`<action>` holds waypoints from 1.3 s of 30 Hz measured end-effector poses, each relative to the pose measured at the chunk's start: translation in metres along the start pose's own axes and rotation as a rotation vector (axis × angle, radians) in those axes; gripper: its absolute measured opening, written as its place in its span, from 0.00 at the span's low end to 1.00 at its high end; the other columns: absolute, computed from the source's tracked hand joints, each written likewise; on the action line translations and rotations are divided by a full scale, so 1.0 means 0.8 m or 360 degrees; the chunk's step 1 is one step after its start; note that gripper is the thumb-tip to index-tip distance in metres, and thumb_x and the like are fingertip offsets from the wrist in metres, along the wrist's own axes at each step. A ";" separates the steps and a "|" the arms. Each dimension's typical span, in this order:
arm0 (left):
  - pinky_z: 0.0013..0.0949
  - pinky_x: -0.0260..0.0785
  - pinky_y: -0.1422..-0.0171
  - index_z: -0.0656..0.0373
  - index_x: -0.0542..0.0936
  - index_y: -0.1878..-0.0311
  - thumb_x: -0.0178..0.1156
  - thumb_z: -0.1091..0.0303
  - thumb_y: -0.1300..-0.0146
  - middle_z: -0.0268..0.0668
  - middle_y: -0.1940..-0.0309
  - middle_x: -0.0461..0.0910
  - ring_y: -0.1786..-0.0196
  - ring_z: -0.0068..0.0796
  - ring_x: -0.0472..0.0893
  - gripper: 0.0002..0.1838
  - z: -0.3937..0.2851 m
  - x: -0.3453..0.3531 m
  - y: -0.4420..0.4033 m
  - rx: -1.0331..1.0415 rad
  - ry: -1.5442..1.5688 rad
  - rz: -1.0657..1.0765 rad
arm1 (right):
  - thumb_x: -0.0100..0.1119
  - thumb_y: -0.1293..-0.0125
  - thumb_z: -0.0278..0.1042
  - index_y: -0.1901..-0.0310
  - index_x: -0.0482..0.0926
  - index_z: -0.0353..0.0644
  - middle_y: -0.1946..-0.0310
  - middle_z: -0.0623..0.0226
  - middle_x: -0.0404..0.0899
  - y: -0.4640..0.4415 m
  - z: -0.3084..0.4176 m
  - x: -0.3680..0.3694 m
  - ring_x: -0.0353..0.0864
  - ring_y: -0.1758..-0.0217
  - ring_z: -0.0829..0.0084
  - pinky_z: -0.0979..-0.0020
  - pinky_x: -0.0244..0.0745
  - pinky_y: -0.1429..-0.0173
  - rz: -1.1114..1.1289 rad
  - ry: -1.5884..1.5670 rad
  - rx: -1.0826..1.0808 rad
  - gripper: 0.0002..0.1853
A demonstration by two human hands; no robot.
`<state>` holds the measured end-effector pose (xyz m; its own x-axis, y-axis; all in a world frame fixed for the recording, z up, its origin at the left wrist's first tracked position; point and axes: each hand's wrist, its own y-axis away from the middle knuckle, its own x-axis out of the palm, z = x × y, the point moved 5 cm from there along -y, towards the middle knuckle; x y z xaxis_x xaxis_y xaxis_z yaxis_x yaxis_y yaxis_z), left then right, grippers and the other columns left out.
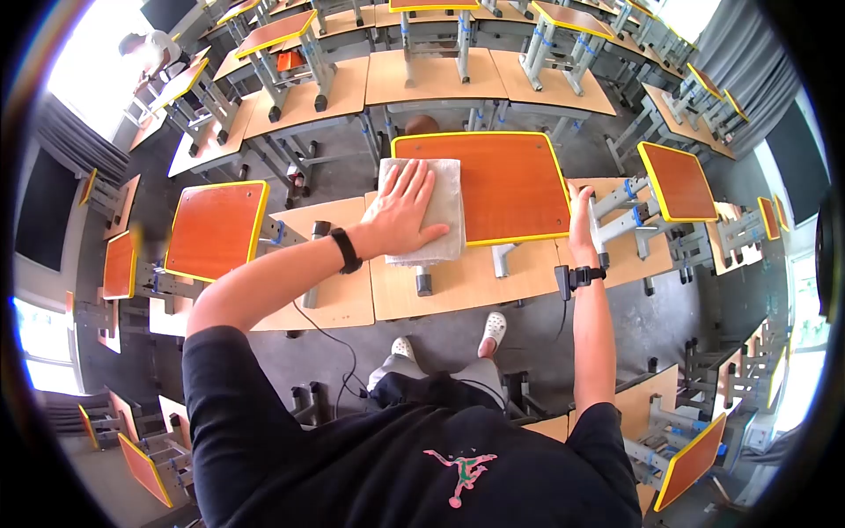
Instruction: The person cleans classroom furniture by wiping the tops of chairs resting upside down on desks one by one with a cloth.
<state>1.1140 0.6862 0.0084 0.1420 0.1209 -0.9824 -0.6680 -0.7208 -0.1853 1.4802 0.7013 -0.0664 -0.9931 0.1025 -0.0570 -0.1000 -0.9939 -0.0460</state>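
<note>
My left hand [400, 211] lies flat with fingers stretched out on a folded pale cloth [449, 198]. The cloth covers the left end of an orange-brown stool seat [515, 189] with yellow edging and hangs slightly over its near side. That stool stands on a light wooden desk [475, 286], its grey feet showing below the seat. At the seat's right edge, my right hand [580, 216] is closed around the rim, with some fingers hidden. A black band is on my left wrist, and a black device with a cable is on my right.
Similar stools stand on desks at left [216, 229] and right [678, 180]. More desk rows [436, 75] extend ahead. A brown ball [421, 125] is behind the stool. A cable [350, 352] hangs near my legs. Another person [158, 53] bends at the far left.
</note>
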 end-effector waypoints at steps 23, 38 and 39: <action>0.55 0.43 0.14 0.74 0.59 0.24 0.65 0.32 0.43 0.61 0.22 0.57 0.17 0.56 0.54 0.59 -0.234 0.028 -0.192 -0.0158 0.0162 -0.0066 | 0.17 0.32 0.84 0.18 0.47 0.41 0.20 0.58 0.54 0.025 0.002 0.020 0.56 0.17 0.62 0.58 0.55 0.16 0.0873 -0.1481 0.0669 0.56; 0.49 0.36 0.12 0.74 0.55 0.22 0.54 0.27 0.35 0.57 0.19 0.51 0.15 0.52 0.47 0.58 -0.151 0.044 -0.241 -0.0130 0.0227 0.0003 | 0.32 0.36 0.88 0.19 0.50 0.37 0.20 0.60 0.55 0.012 -0.037 0.016 0.51 0.17 0.61 0.55 0.42 0.15 0.0793 -0.1750 0.0766 0.61; 0.48 0.36 0.12 0.73 0.55 0.22 0.53 0.27 0.34 0.57 0.18 0.51 0.15 0.52 0.47 0.57 -0.142 0.045 -0.250 -0.0156 0.0219 0.0042 | 0.32 0.36 0.88 0.19 0.50 0.37 0.20 0.60 0.55 0.011 -0.038 0.016 0.51 0.17 0.61 0.55 0.42 0.15 0.0776 -0.1746 0.0728 0.61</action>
<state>1.3356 0.7567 0.0127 0.2286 0.0113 -0.9734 -0.5994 -0.7863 -0.1499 1.4687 0.6950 -0.0976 -0.4415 -0.1433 0.8857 0.4912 -0.8647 0.1049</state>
